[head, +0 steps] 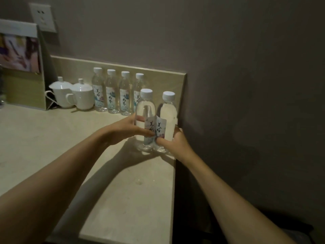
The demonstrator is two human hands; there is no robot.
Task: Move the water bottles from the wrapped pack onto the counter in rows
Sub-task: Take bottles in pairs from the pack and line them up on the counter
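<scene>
Two clear water bottles with white caps stand side by side on the beige counter (52, 138) near its right edge. My left hand (126, 131) grips the left bottle (145, 110) at its label. My right hand (174, 141) grips the right bottle (168, 113) low on its body. Behind them, several more bottles (111, 92) stand in a row against the backsplash. The wrapped pack is out of view.
Two white lidded cups (82, 95) stand left of the back row. A standing display card (21, 64) fills the far left, under a wall socket (43, 17). The counter's right edge (174, 173) drops off beside a grey wall.
</scene>
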